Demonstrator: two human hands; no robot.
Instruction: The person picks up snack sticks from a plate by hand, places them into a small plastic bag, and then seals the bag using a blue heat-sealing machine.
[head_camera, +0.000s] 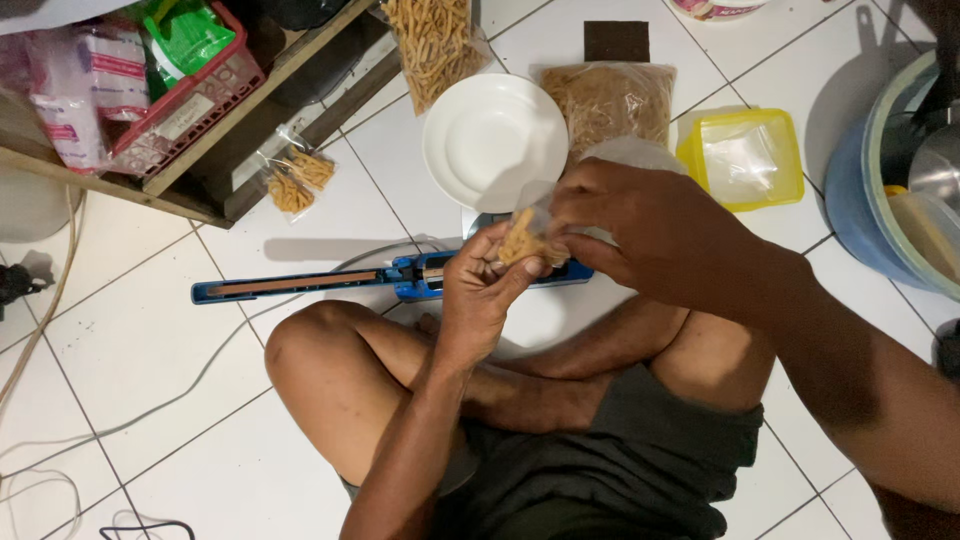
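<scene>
My left hand (478, 290) and my right hand (640, 225) together hold a small clear plastic bag of tan snack sticks (522, 240) above my crossed legs. The left fingers pinch the bag from below and the right fingers grip its top edge. Just beyond the hands a blue bar-shaped bag sealer (300, 284) lies on the white tiled floor, partly hidden by them. A white bowl (494, 140) sits behind the sealer.
A large bag of snack sticks (432, 45) and a bag of brown crumbs (610, 100) lie on the floor. A yellow container (745, 158) sits right, a blue tub (860, 215) far right. A small filled bag (297, 178) lies by a wooden shelf (200, 170) with a red basket (190, 100).
</scene>
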